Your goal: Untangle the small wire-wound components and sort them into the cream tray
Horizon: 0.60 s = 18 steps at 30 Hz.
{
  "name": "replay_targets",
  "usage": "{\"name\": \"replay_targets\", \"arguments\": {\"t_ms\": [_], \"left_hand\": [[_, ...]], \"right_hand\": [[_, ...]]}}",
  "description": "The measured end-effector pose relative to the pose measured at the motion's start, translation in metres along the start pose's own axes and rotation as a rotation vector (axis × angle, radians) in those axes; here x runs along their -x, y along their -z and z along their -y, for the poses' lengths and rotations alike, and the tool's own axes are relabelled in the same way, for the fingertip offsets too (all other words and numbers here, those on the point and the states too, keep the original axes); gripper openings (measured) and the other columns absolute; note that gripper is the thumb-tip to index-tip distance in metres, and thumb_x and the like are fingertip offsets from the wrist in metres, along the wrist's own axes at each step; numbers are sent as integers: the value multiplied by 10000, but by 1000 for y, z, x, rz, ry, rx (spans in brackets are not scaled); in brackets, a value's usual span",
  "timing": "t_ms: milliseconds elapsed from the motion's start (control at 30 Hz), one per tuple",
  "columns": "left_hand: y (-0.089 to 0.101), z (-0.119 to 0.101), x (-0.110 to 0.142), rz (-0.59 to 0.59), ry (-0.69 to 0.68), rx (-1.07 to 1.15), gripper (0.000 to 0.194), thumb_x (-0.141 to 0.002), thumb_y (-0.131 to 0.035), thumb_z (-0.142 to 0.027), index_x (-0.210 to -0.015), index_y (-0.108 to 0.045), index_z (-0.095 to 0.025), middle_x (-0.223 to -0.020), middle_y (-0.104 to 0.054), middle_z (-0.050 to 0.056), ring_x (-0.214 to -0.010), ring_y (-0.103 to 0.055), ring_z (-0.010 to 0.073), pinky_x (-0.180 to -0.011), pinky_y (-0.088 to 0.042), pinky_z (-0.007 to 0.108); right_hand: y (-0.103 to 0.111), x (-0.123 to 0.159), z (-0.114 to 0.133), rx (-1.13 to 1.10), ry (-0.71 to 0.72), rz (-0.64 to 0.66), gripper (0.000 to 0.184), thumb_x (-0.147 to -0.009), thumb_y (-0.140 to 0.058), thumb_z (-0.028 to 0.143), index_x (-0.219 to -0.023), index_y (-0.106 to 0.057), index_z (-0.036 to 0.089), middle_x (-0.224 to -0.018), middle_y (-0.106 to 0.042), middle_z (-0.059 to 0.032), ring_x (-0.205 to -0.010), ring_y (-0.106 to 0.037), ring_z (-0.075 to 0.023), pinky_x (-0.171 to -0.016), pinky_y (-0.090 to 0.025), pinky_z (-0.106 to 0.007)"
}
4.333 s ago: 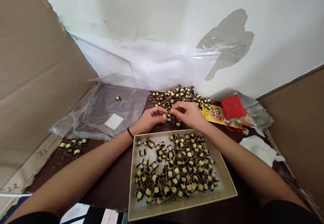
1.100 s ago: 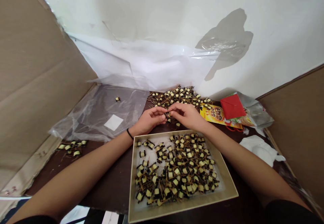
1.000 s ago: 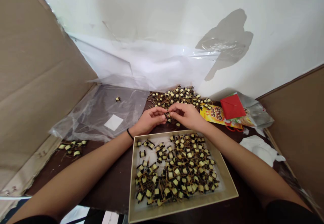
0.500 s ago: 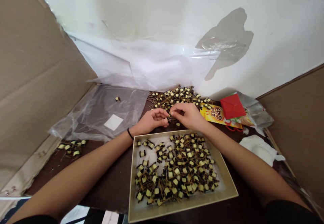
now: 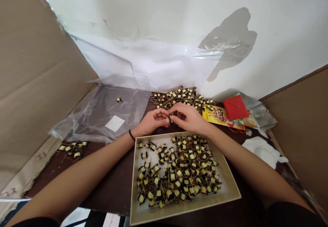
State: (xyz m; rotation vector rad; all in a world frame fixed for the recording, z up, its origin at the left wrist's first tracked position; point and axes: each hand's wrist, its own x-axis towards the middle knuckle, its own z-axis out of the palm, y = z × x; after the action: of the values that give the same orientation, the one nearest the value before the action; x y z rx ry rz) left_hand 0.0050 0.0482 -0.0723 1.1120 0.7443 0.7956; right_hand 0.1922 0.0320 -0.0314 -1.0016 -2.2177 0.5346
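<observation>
Beyond the far rim of the cardboard box (image 5: 232, 182), my two hands meet fingertip to fingertip. My left hand (image 5: 155, 119), with a black band at the wrist, has its fingers curled in a pinch. Bent over from the other side, my right hand (image 5: 186, 117) closes its thumb and forefinger on the same spot. Between them is a small black-and-yellow coil (image 5: 170, 118) with thin wire leads, mostly hidden by the fingers. The box holds many similar coils (image 5: 179, 174). Behind my hands lies a heap of loose coils (image 5: 183, 94).
A clear plastic sheet (image 5: 94, 107) with one coil and a white square lies left. A small group of coils (image 5: 73, 148) sits nearer. At right are a yellow packet (image 5: 216, 114), a red paper piece (image 5: 235, 107), orange-handled scissors (image 5: 237, 130) and white tissue (image 5: 262, 151). Cardboard walls flank the table.
My right hand has shifted slightly left and its fingers have arched over the left fingertips. A loose coil seen just below the hands is now out of sight. My left hand has barely moved.
</observation>
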Motion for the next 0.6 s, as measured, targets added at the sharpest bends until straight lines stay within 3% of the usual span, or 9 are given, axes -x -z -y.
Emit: {"name": "replay_targets", "arguments": {"t_ms": [133, 600], "left_hand": [[0, -1, 0, 9, -8, -11, 406, -588, -835, -262, -869, -572, -134, -723, -640, -14, -646, -618, 89, -627, -502, 214], [0, 0, -1, 8, 2, -59, 386, -598, -817, -233, -879, -571, -134, -723, -629, -23, -637, -611, 85, -632, -503, 222]], "right_hand": [[-2, -1, -1, 18, -36, 46, 54, -799, -579, 140, -784, -626, 162, -700, -593, 7, -591, -479, -104, -579, -363, -221], [-1, -2, -4, -14, -167, 109, 163, -856, -516, 188, -721, -600, 153, -628, -534, 23, -577, -442, -100, -563, -304, -212]]}}
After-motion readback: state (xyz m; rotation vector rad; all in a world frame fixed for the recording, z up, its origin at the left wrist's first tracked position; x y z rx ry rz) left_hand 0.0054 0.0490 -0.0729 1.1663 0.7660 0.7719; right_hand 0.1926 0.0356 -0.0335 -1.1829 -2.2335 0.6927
